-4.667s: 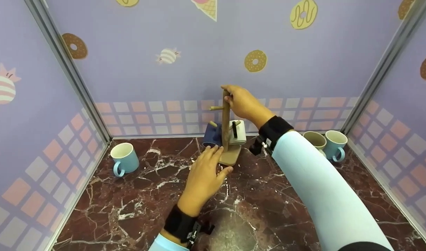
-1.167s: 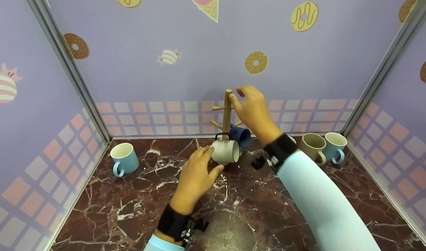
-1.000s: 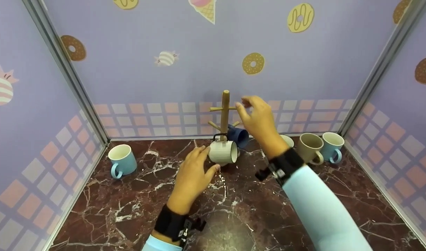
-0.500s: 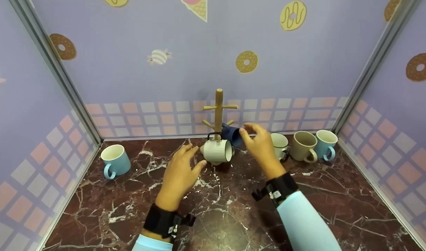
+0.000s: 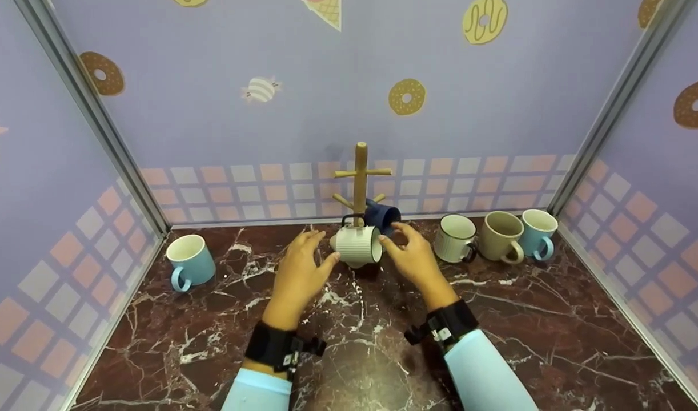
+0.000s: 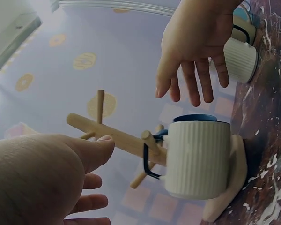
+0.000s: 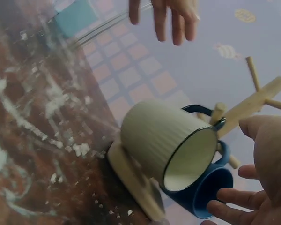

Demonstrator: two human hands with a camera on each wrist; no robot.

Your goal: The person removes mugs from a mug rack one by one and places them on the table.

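A wooden mug stand (image 5: 360, 171) stands near the back wall with two mugs hung on its lower pegs. The white ribbed mug (image 5: 357, 245) hangs sideways at the front, its dark handle over a peg and its mouth to the right. Behind it, partly hidden, is a dark blue mug (image 5: 383, 218). My left hand (image 5: 300, 268), fingers spread, is just left of the white mug and holds nothing. On the other side my right hand (image 5: 414, 257) is open and empty, fingertips by the white mug's rim; they overlap the blue mug (image 7: 213, 192) in the right wrist view.
A light blue mug (image 5: 192, 261) stands at the left on the dark marbled table (image 5: 212, 342). In a row at the right stand a white mug with a black handle (image 5: 453, 240), a brown mug (image 5: 499, 237) and another light blue mug (image 5: 537, 234). Patterned walls enclose the table.
The stand has turned, bringing the white mug from the right to the front and the blue one to the back right. My right hand has let go of the post and come down.
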